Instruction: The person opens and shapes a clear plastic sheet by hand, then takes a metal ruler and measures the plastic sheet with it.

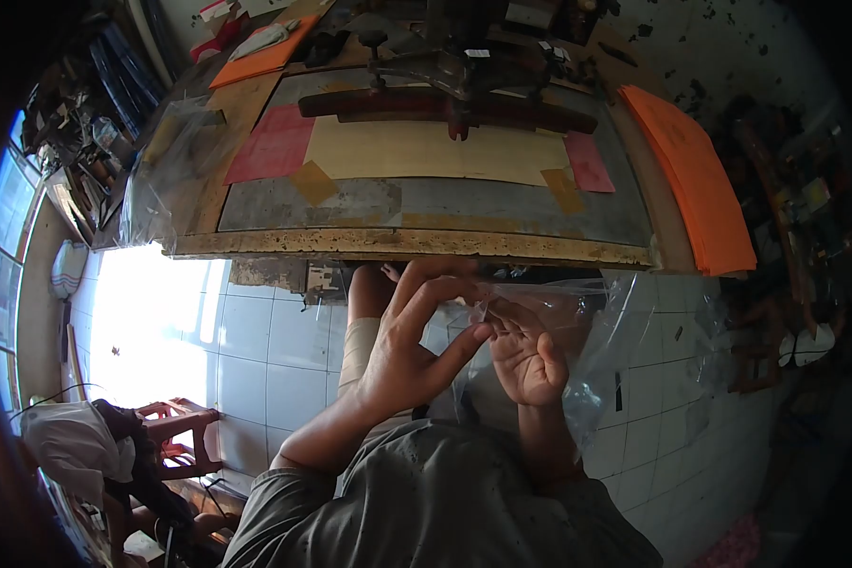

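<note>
My left hand (412, 346) is bent at the fingers, its thumb and fingertips pinching the edge of a clear plastic bag (592, 331) in front of my body. Beside it is my right hand (525, 364), palm turned up, fingers partly curled and the thumb held apart. The thin plastic drapes over and around the right fingers and hangs down past the right wrist. Whether that hand is inside the bag or behind it, I cannot tell. Both hands are just below the worktable's front edge (417, 244).
On the worktable lie a pale yellow sheet (426, 150) and pink sheets (270, 147) under a dark metal clamp bar (459, 106). An orange stack (691, 185) lies at the right edge. A person (114, 454) is at the lower left by a red stool (185, 440).
</note>
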Available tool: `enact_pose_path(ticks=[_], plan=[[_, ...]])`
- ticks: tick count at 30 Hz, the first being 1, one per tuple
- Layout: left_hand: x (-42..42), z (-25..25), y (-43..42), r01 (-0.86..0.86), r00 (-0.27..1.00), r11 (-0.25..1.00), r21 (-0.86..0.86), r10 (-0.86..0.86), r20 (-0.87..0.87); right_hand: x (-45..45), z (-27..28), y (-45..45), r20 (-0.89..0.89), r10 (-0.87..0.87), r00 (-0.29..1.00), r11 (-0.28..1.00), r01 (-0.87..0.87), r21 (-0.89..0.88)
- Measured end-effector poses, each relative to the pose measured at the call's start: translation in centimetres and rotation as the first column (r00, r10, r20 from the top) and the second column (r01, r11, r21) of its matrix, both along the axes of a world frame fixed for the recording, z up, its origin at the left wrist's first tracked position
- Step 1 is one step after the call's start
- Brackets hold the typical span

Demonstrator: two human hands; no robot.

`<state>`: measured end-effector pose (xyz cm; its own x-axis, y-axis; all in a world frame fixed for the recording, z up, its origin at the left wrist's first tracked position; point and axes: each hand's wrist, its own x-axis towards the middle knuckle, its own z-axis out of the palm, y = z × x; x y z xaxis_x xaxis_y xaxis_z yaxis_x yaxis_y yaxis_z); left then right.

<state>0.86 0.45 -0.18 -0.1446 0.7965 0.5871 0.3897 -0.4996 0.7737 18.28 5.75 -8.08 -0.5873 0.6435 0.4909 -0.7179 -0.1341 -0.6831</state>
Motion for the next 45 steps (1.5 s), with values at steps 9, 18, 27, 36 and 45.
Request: enact_pose_path(ticks=[9,18,27,36,45], plan=[[-0.1,-0.1,0.2,0.046,0.982,0.975,-0.216,-0.004,0.191,-0.7,0.0,-0.5,0.216,-0.112,0.970,0.985,0.081,0.150],[-0.4,-2.5,1.4,0.030,0.911,0.984,-0.174,0.044,0.410,0.1,-1.2,-0.2,0.315,-0.413,0.854,0.901,0.332,0.281],[-3.7,-0.4,1.0,-0.118,0.876,0.989,-0.084,0.144,0.459,6.4,-9.3,-3.9,0.764,-0.129,0.632,0.991,0.111,0.075],[-2.9,0.1,0.6,-0.139,0.950,0.988,0.059,0.116,0.290,16.3,3.6,-4.3,0.945,-0.230,0.233,0.970,-0.026,0.243],[-0.6,0.8,-0.4,0.052,0.995,0.952,0.302,-0.025,-0.092,3.8,13.2,1.6,0.145,-0.927,0.345,0.144,-0.030,0.989]])
